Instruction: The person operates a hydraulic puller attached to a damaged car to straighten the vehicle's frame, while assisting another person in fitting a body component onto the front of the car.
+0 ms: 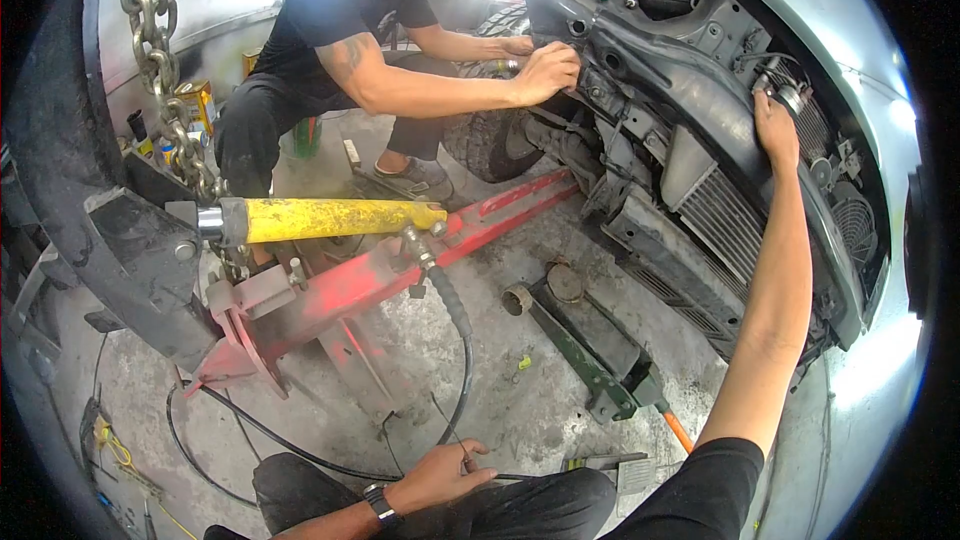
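My left hand, with a watch on the wrist, is low in front of my knees. Its fingers are closed around a thin dark rod. My right hand reaches up to the exposed front of the vehicle, fingers curled at a silver cylindrical part beside the dark curved beam. Below that beam is a finned cooler. A red steel arm with a yellow hydraulic cylinder runs toward the vehicle's underside.
A co-worker crouches at the upper left, both hands at the vehicle frame. A green floor jack stands below the front end. A heavy chain hangs at the left. Black hose curves across the floor near my knees.
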A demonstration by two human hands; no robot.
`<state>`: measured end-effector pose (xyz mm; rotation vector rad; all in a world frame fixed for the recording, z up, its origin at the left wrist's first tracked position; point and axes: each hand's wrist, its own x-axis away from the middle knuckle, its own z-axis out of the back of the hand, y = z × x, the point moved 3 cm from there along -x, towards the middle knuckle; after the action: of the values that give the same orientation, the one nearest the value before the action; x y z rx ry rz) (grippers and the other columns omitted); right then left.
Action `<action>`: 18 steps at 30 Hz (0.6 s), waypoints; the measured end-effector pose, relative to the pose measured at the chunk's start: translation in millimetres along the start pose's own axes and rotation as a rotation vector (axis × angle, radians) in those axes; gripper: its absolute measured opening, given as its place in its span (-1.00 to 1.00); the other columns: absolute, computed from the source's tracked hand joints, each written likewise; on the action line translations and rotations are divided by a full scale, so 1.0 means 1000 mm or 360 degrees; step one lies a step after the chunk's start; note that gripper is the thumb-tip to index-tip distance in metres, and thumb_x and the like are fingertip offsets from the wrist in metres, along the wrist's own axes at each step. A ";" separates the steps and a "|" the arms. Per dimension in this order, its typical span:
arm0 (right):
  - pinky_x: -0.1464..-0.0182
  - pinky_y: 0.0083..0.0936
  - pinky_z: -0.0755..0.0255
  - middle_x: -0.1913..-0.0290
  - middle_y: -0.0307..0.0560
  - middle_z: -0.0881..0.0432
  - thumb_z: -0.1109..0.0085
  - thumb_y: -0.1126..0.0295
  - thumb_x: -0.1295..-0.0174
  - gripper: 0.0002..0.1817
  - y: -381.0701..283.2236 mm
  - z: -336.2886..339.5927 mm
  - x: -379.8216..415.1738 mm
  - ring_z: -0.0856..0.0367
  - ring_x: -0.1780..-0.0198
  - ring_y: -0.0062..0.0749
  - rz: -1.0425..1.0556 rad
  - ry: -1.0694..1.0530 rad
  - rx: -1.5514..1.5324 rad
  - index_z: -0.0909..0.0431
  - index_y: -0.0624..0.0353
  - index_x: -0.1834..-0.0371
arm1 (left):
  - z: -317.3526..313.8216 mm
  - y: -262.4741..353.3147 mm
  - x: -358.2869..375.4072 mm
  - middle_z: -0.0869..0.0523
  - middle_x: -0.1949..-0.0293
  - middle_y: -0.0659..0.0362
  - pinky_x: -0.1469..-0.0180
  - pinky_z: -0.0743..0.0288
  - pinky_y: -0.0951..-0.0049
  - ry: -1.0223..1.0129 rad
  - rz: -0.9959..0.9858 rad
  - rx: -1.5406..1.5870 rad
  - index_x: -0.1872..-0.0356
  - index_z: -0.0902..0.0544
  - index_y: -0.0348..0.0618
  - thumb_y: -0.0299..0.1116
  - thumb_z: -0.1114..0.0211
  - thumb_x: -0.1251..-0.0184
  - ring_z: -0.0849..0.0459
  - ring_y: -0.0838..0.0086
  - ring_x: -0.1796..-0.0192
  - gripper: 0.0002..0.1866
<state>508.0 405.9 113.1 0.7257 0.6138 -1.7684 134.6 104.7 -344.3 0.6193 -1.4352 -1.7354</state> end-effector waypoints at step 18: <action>-0.22 -0.14 -0.24 -0.07 0.36 -0.49 0.37 -0.15 -0.27 -0.30 -0.003 0.003 0.003 -0.40 -0.19 0.17 0.0042 0.0019 -0.0002 -0.52 0.21 -0.07 | -0.002 -0.001 0.000 -0.67 0.42 0.12 0.40 -0.46 0.41 0.0029 -0.0019 0.0040 0.04 -0.52 -0.25 0.00 -0.31 -0.21 -0.62 0.40 0.49 -0.49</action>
<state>503.9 402.9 112.9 0.7408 0.6109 -1.7404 135.4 103.7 -345.5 0.6568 -1.4454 -1.7191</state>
